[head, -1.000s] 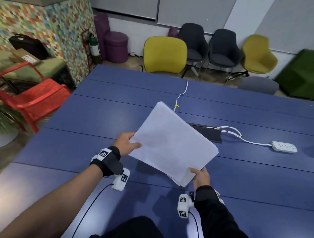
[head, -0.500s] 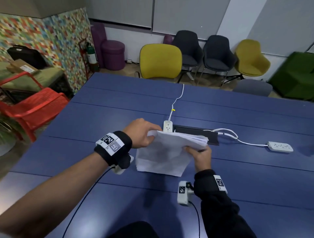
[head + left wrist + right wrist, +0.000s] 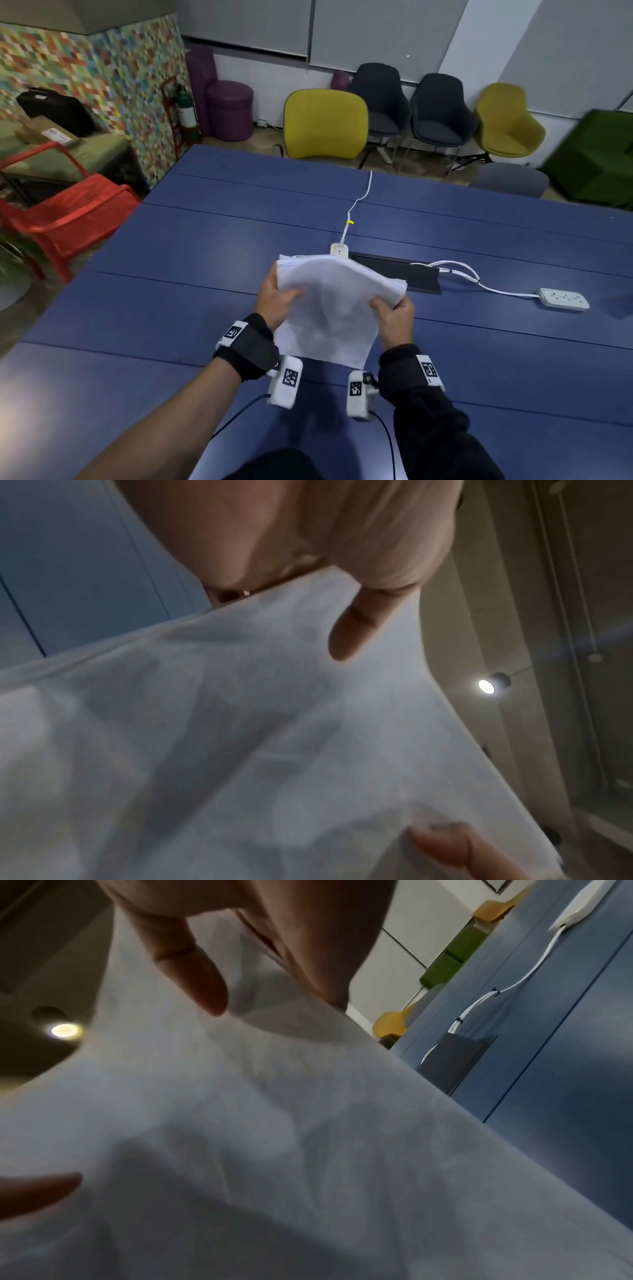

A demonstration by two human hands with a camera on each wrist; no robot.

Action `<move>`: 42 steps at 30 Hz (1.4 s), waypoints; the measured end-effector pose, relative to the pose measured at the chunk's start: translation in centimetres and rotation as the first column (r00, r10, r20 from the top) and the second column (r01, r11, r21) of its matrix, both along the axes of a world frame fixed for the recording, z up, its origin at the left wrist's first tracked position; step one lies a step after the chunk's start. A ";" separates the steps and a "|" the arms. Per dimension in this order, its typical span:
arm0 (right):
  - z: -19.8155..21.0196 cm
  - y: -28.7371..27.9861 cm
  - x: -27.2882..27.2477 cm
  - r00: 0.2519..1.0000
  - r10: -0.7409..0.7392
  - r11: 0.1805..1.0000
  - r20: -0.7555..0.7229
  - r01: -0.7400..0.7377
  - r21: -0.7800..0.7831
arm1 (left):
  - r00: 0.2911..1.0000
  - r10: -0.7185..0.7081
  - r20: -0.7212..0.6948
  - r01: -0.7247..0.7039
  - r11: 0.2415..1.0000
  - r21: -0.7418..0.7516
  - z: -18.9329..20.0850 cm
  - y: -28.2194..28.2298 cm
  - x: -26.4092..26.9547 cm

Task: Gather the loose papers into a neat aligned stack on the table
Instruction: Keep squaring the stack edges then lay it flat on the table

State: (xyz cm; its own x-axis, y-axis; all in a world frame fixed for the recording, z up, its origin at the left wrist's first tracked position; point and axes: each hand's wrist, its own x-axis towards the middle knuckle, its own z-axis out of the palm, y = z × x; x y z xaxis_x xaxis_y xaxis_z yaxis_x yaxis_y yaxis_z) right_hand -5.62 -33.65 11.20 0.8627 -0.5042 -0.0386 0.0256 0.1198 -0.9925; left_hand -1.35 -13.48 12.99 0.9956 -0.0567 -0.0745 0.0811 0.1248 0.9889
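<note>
left hand [image 3: 274, 301] grips the left edge of the papers [image 3: 329, 308], thumb on the near face, fingers behind. the bundle of white sheets stands on edge, its lower edge at the blue surface [image 3: 171, 291]; whether it touches i cannot tell. top edges uneven, sheets fanned at the upper right corner. right hand [image 3: 394, 318] pinches the right edge, thumb in front. beyond the bundle a dark cable tray [image 3: 404, 274] is set into the surface, white cords running into it. further right a white power strip [image 3: 563, 298] lies flat, well apart from the papers.
</note>
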 end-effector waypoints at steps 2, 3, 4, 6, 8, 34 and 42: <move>0.1 0.1 0.0 1.000 -0.020 1.000 0.000 0.020 0.013 | 0.998 0.048 -0.038 -0.050 0.998 -0.046 -0.2 0.2 0.3; 0.1 0.2 0.0 0.999 -0.042 0.999 0.000 0.042 0.013 | 0.997 0.049 -0.053 -0.053 0.997 -0.060 -0.2 0.2 0.4; 0.2 0.3 -0.1 0.998 -0.069 0.998 -0.003 0.069 0.006 | 0.997 0.041 -0.063 -0.045 0.997 -0.062 -0.1 0.3 0.4; 0.3 0.7 -0.3 0.992 -0.129 0.991 0.004 0.129 -0.033 | 0.998 0.025 -0.052 -0.028 0.998 -0.062 0.3 0.3 0.3; 0.4 1.3 -0.6 0.981 -0.194 0.977 0.007 0.194 -0.093 | 0.999 0.042 -0.031 -0.045 0.995 -0.084 0.7 0.3 -0.1; 0.8 2.5 -0.3 0.960 -0.276 0.961 0.053 0.276 0.008 | 0.964 0.257 0.069 -0.248 0.962 -0.118 1.9 -0.9 0.2; 3.5 3.0 -0.5 0.943 -0.242 0.968 0.226 0.251 -0.011 | 0.937 0.315 0.148 -0.302 0.947 -0.106 3.9 -0.6 0.8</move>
